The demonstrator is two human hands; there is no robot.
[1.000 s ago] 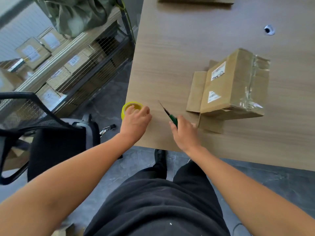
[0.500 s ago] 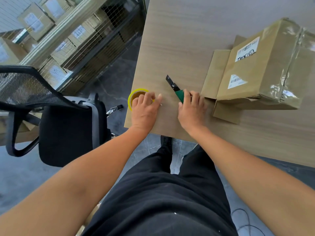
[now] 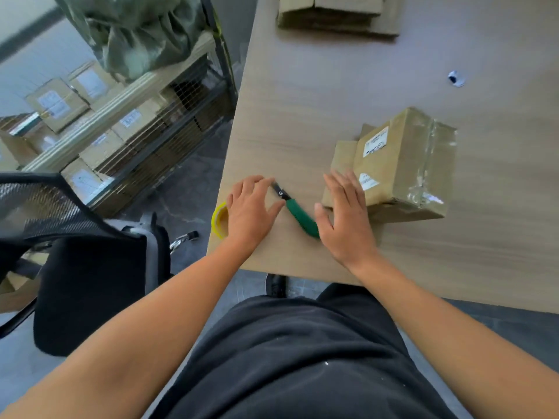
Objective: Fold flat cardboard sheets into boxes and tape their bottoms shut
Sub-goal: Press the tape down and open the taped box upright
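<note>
One taped cardboard box (image 3: pixel 405 164) lies on the worktop (image 3: pixel 302 101), one stack of flat cardboard sheets (image 3: pixel 335 13) at its far edge. One green utility knife (image 3: pixel 301 217) lies between two hands: left hand (image 3: pixel 252 211) and right hand (image 3: pixel 344 219), fingers spread, holding nothing. One yellow tape roll (image 3: pixel 218 219) sits beside the left hand.

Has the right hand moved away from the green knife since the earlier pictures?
Yes. The right hand has released the green knife and opened, shifting toward the taped box; the knife lies on the table.
</note>
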